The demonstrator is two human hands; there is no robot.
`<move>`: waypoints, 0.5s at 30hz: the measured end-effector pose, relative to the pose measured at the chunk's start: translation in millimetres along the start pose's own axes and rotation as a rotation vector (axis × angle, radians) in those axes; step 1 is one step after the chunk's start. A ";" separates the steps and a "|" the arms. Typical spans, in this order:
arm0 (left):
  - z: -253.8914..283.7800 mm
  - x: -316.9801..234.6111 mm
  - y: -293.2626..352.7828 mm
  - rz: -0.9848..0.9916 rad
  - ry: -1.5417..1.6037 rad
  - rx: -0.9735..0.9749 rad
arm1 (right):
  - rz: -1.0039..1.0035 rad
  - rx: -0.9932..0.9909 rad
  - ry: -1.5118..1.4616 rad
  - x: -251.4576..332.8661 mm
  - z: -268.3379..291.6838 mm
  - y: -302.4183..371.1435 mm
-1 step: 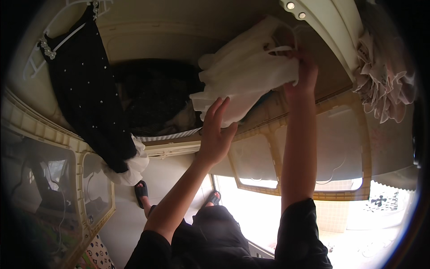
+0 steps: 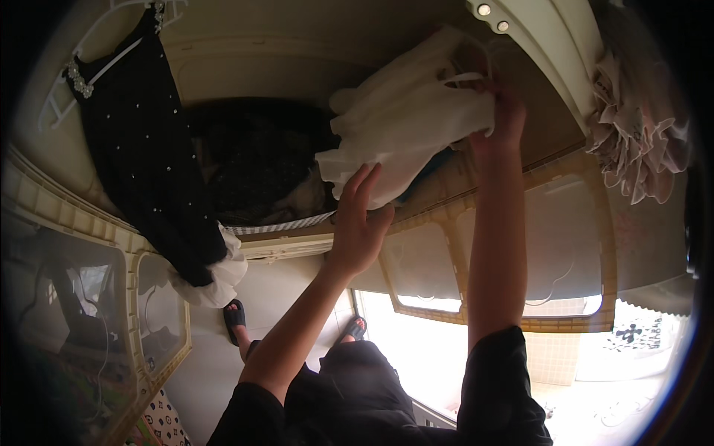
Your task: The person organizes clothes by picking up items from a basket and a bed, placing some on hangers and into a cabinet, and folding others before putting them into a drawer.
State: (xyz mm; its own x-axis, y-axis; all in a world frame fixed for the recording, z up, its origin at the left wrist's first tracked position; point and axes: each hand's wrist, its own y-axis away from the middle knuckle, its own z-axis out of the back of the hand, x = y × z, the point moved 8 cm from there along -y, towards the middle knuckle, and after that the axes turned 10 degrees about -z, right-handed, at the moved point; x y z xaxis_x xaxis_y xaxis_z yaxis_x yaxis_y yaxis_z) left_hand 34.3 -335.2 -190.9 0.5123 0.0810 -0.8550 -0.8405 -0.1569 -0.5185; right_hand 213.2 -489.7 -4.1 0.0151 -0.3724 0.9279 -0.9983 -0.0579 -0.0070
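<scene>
My right hand (image 2: 506,115) is closed at the upper end of a thin white garment (image 2: 409,111) with a ruffled edge. A white hanger (image 2: 467,76) shows at that end; whether the fingers grip the hanger, the cloth or both is hidden. The garment slants down to the left inside an open cabinet. My left hand (image 2: 361,227) is at its lower edge, fingers stretched out, fingertips at the cloth and not closed on it. Left of it, a black dress (image 2: 145,149) with bead dots and a white hem hangs from another white hanger (image 2: 52,104).
Dark clothes (image 2: 256,167) lie in the cabinet behind. Cream-framed doors with clear panes stand open, one at left (image 2: 134,297) and one at right (image 2: 606,260). Ruffled beige cloth (image 2: 628,126) hangs far right. A patterned bag or cloth (image 2: 165,420) is at lower left.
The white garment and my right hand have shifted very slightly left, and a little more blue-green shows beneath the cloth. My left hand looks the same.
</scene>
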 end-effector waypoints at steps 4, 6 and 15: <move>4.0 3.5 14.2 0.011 0.065 -0.009 | 0.004 -0.039 0.106 -1.4 6.8 -25.0; 7.0 7.0 19.6 0.038 0.067 0.004 | -0.024 -0.184 0.193 1.0 16.8 -38.6; 16.4 10.7 50.9 0.120 0.074 0.019 | 0.762 -0.349 1.509 39.1 -12.7 -2.9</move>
State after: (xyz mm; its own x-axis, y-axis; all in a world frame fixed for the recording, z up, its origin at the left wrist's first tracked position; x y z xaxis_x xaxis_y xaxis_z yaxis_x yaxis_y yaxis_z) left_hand -5.9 -326.1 -226.6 0.4191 -0.0106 -0.9079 -0.8993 -0.1421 -0.4135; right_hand 215.9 -492.3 37.0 -0.2874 0.9222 0.2587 -0.7222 -0.0312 -0.6909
